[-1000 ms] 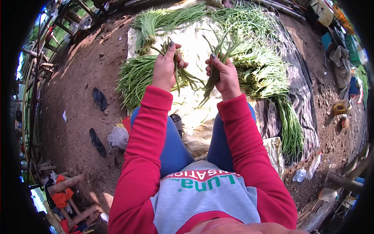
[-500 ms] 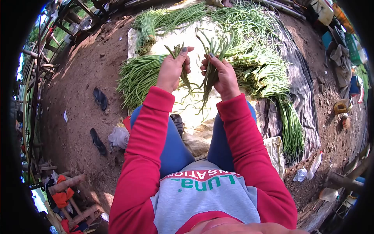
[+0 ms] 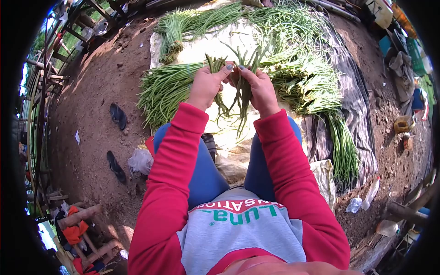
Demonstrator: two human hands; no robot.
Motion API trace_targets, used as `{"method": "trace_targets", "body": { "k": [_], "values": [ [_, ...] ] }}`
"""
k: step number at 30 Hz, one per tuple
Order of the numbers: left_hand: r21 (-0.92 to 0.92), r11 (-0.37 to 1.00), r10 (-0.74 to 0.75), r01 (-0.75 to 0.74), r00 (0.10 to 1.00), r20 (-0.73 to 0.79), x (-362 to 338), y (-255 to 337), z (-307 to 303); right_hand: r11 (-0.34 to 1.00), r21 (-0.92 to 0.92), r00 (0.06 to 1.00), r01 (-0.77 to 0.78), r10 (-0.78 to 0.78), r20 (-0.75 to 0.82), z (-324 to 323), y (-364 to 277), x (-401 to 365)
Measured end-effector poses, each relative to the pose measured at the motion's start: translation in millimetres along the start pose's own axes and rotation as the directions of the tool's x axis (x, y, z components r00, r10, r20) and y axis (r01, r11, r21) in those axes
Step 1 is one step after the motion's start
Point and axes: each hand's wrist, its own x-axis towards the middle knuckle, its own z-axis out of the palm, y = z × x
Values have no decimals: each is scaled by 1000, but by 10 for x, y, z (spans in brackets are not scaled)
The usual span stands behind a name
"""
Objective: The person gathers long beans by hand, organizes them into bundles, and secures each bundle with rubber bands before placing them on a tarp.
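Each hand grips some long thin green beans above a pale sheet (image 3: pixel 229 39). My left hand (image 3: pixel 207 86), on the left side of the view, is closed round a short bunch (image 3: pixel 220 101). Opposite it, my right hand (image 3: pixel 260 90) is closed round a looser bunch (image 3: pixel 245 94) whose ends stick up and hang down. The fingertips of the two hands meet or nearly meet between the bunches. A large pile of beans (image 3: pixel 162 91) lies left of the hands, and another pile (image 3: pixel 311 87) lies to the right.
More beans (image 3: pixel 172 34) lie at the sheet's far edge, and a bundle (image 3: pixel 343 151) rests on dark cloth (image 3: pixel 360 110) at right. Two dark sandals (image 3: pixel 118 115) and a plastic bag (image 3: pixel 140 161) are on the soil at left. Clear plastic (image 3: pixel 354 205) lies at lower right.
The hands have come closer together, with their fingertips now at or near each other. The beans in them have moved along and shifted in angle.
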Motion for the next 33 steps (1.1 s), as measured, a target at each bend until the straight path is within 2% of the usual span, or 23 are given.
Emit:
{"method": "trace_targets", "body": {
  "k": [2, 4, 5, 6, 8, 9, 10, 12, 14, 15, 16, 17, 18, 20, 22, 24, 26, 28, 29, 30, 32, 33],
  "values": [
    [70, 997, -23, 21, 999, 24, 7, -37, -10, 999, -45, 1000, 17, -16, 27, -36, 100, 36],
    [75, 992, 103, -105, 994, 23, -38, -8, 44, 995, -97, 998, 11, -5, 62, -69, 124, 54],
    [54, 981, 184, -184, 983, 11, 9, -22, 67, 999, -45, 999, 17, -16, 41, -35, 134, 49],
    [53, 981, 184, -184, 983, 10, 2, -43, 74, 999, -46, 999, 17, -15, 41, -48, 146, 58],
    [26, 990, 141, -140, 988, -57, -54, 1, 124, 998, 3, 994, 66, -65, -85, -63, 165, 87],
    [114, 985, 140, -133, 989, -55, -54, 43, 119, 995, 44, 991, 85, -80, -105, -61, 153, 91],
    [113, 985, 140, -133, 989, -55, -16, 13, 87, 995, 44, 991, 84, -80, -105, -65, 140, 91],
    [-2, 973, 228, -230, 965, -132, 95, -47, -15, 990, 62, 987, 125, -118, -108, -96, 97, 95],
    [9, 961, 275, -276, 956, -104, 148, 0, -155, 986, 77, 986, 145, -138, -92, -132, 58, 93],
    [-223, 962, 126, -155, 983, -136, 157, 36, -209, 989, 71, 991, 132, -129, -44, -144, 29, 82],
    [-445, 895, -29, -34, 991, -133, 159, 58, -248, 991, 64, 993, 118, -119, 5, -142, 15, 72],
    [-537, 844, -117, 11, 980, -163, 92, 188, -188, 994, 28, 994, 109, -109, 13, -99, -17, 38],
    [-535, 845, -117, 10, 979, -168, 106, 158, -241, 994, 31, 994, 105, -106, 16, -94, -20, 24],
    [-536, 840, -78, 82, 996, 29, 129, 151, -324, 996, -70, 993, 51, -43, 108, -93, -47, 1],
    [-513, 849, -119, 122, 992, 39, 74, 213, -252, 993, -116, 990, 28, -11, 143, -53, -82, -45],
    [-413, 881, -127, 228, 957, 259, 58, 219, -260, 977, -213, 955, 22, 43, 292, -76, -17, -24],
    [-378, 902, -122, 209, 963, 241, 33, 204, -234, 977, -211, 955, -3, 65, 289, -64, 43, -23],
    [-448, 869, -145, 210, 974, 174, 66, 185, -230, 983, -184, 974, -20, 61, 219, -40, 67, -23],
    [-470, 857, -74, 210, 953, 293, 91, 191, -286, 989, -144, 982, 16, 11, 190, 62, 11, -80],
    [-471, 857, -73, 211, 953, 294, 101, 157, -265, 989, -146, 982, 17, 11, 189, 72, 18, -78],
    [-436, 890, -122, 131, 991, 49, 87, 126, -141, 999, 35, 996, -2, -1, 90, 49, 47, -48],
    [-462, 882, -83, 90, 996, 36, 79, 101, -113, 997, 78, 997, -8, 1, 82, 10, 57, -25]
  ]
}}
